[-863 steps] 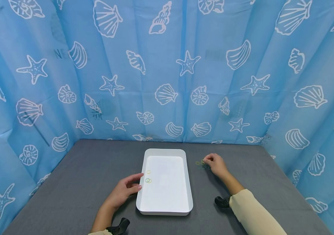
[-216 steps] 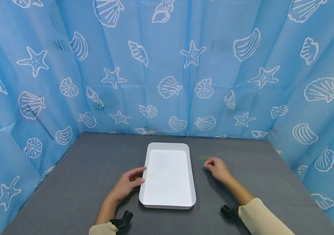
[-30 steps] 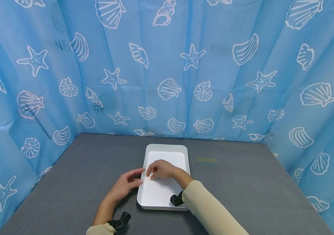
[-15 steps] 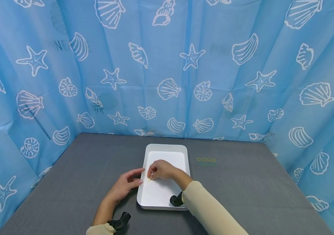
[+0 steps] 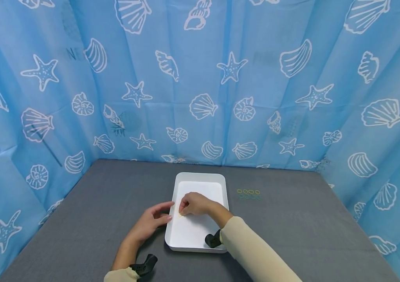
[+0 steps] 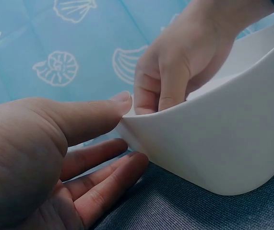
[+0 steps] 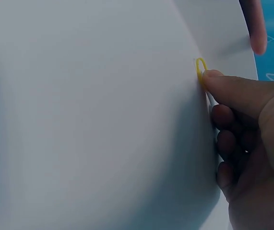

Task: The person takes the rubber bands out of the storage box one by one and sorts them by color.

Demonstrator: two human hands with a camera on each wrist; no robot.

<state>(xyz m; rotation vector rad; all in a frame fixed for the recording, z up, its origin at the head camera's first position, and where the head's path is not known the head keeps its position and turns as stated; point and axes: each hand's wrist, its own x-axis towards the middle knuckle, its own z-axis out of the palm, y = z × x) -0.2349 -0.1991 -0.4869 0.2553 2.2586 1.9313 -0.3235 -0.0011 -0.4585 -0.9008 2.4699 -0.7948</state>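
Note:
A shallow white tray (image 5: pixel 187 239) stands on the dark grey table. My right hand (image 5: pixel 196 203) reaches down inside it, near its left wall. In the right wrist view, the thumb and index finger pinch a small yellow rubber band (image 7: pixel 198 71), part of its loop sticking out past the thumb tip; the other fingers are curled. My left hand (image 5: pixel 150 221) stays at the tray's left side. In the left wrist view, its thumb (image 6: pixel 98 112) touches the rim and its loosely extended fingers (image 6: pixel 113 184) lie against or close to the outer wall.
Right of the tray, several yellow rubber bands (image 5: pixel 251 192) lie in a row on the table (image 5: pixel 291 219). Several green bands (image 5: pixel 247 197) form a second row just in front of them. A blue curtain (image 5: pixel 200 78) with white shell prints hangs behind and at both sides.
Long before, the bands right of the tray lay in a loose cluster and several were in the tray; now they lie in two rows. Within the last second, the right fingers have closed on the yellow band.

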